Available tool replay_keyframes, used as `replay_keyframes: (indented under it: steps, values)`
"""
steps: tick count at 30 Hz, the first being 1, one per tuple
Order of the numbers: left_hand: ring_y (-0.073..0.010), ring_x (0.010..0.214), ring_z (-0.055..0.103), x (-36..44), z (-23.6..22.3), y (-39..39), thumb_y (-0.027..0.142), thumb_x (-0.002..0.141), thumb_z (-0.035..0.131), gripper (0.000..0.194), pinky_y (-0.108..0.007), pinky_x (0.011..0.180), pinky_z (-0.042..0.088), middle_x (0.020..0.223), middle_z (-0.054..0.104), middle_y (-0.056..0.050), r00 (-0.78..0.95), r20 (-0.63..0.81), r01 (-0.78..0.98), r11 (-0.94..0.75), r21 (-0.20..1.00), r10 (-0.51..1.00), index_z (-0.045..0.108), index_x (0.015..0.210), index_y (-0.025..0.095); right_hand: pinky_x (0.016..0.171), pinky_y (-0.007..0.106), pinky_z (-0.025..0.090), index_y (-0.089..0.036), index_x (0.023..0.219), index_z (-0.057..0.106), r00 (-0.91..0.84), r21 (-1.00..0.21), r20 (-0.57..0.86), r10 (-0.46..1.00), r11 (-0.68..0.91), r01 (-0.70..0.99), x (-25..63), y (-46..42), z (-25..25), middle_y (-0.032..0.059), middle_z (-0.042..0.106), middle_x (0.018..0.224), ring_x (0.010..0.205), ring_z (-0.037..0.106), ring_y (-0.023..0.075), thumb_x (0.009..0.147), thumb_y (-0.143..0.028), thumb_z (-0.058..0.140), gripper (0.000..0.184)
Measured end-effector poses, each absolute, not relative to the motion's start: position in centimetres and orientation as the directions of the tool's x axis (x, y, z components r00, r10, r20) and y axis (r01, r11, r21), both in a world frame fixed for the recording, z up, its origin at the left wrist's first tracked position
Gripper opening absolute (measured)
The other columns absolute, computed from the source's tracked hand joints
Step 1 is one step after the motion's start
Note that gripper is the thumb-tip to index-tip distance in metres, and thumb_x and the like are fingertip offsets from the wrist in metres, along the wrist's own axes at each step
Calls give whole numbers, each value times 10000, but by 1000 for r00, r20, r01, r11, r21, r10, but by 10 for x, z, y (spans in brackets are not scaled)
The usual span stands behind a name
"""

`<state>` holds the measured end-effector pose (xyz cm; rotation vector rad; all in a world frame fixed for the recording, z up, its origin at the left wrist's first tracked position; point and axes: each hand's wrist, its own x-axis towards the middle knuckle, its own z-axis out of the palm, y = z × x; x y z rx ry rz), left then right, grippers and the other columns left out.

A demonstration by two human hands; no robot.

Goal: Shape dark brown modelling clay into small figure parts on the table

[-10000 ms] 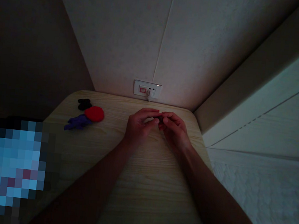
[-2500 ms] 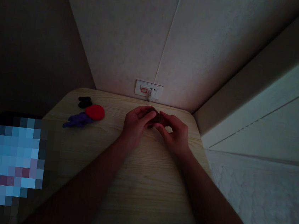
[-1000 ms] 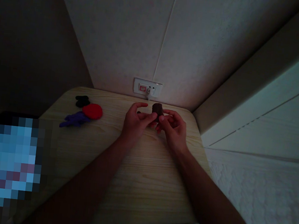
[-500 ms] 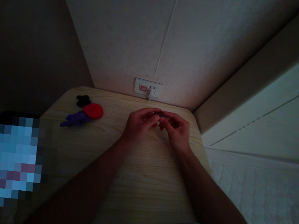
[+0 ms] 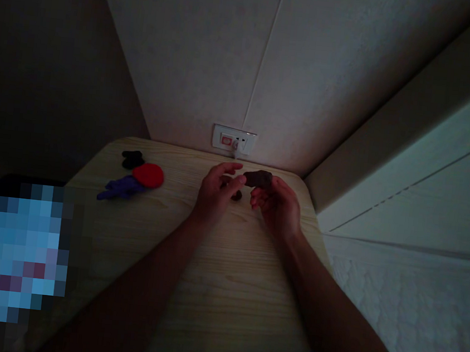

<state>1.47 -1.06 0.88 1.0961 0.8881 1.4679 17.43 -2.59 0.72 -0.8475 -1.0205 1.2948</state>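
An elongated brown lump (image 5: 259, 178), which looks like modelling clay, is held just above the table's far part. My right hand (image 5: 280, 206) grips its right end, with the lower fingers curled below it. My left hand (image 5: 214, 193) is at the lump's left end, index finger stretched out and thumb apart from it. The thumb tip meets or nearly meets the lump. A small dark brown spot (image 5: 237, 196) shows below the left thumb; whether it is clay or a shadowed fingertip, I cannot tell.
On the pale wooden table (image 5: 205, 301) at left lie a red disc (image 5: 148, 175), a purple lump (image 5: 122, 187) and a black lump (image 5: 133, 159). A wall socket (image 5: 234, 139) with a plug sits behind the table. White quilted bedding (image 5: 405, 311) lies at right.
My hands, closed together around the brown lump before, have moved slightly apart. The left fingers have opened, and the lump now shows in my right hand.
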Motion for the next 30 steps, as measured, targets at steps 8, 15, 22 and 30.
replay_keyframes:
  steps: [8, 15, 22, 30]
  values:
    - [-130, 615, 601, 18, 6, -9, 442, 763, 832, 333, -257, 616, 476, 698, 694, -10, 93, 166, -306, -131, 943, 982, 741, 902, 153, 447, 260, 505, -210, 975, 716, 2, -950, 141, 990, 136, -280, 174, -28, 6, 12, 746, 762, 540, 660, 153, 867, -560, 737, 367]
    - [-126, 614, 590, 17, 2, -9, 420, 790, 809, 298, -262, 617, 466, 755, 728, -28, 88, 166, -313, -131, 940, 982, 783, 911, 149, 536, 273, 521, -222, 1010, 811, 31, -951, 212, 977, 214, -224, 176, -24, 5, 0, 749, 748, 559, 624, 123, 777, -408, 871, 304]
    - [-120, 608, 573, 19, 0, -8, 491, 756, 850, 371, -261, 611, 466, 718, 693, -31, 113, 84, -452, -24, 892, 990, 767, 844, 140, 492, 264, 510, -208, 929, 803, -2, -936, 154, 988, 146, -320, 172, -26, 8, -3, 750, 717, 512, 630, 123, 746, -413, 888, 288]
    - [-134, 688, 672, 18, 2, -7, 327, 626, 952, 465, -255, 628, 516, 898, 770, -43, 52, 75, -453, -44, 890, 996, 727, 996, 159, 543, 256, 502, -212, 883, 781, 109, -963, 207, 972, 222, -150, 174, -22, -1, 2, 750, 740, 567, 604, 114, 743, -401, 893, 261]
